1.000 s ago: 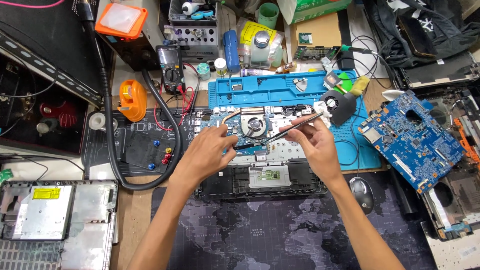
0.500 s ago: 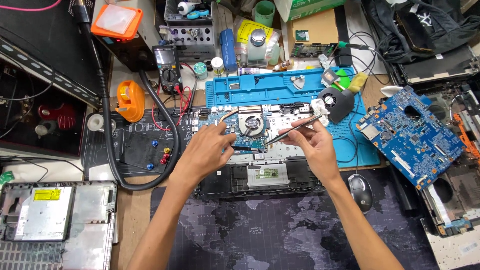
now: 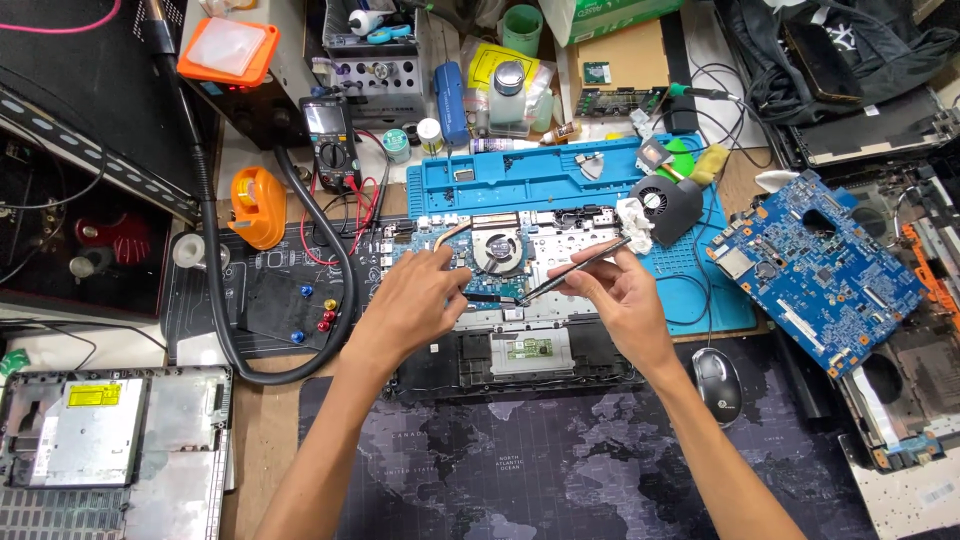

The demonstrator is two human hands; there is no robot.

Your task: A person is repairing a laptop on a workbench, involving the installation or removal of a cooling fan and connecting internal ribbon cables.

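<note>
Nothing much has shifted since the earlier frames: both hands stay over the opened grey laptop chassis [image 3: 520,330]. Nearest lies a dark world-map desk mat [image 3: 560,470]. The left hand [image 3: 410,305] presses curled fingers on the laptop's blue motherboard [image 3: 480,262]. The right hand [image 3: 610,295] pinches a thin black-and-silver screwdriver [image 3: 575,268], tip down on that board. Beyond sits a blue silicone repair mat [image 3: 540,180].

An opened laptop [image 3: 520,300] lies mid-bench, a loose circuit board [image 3: 815,265] to its right, a multimeter [image 3: 328,132] behind-left.
</note>
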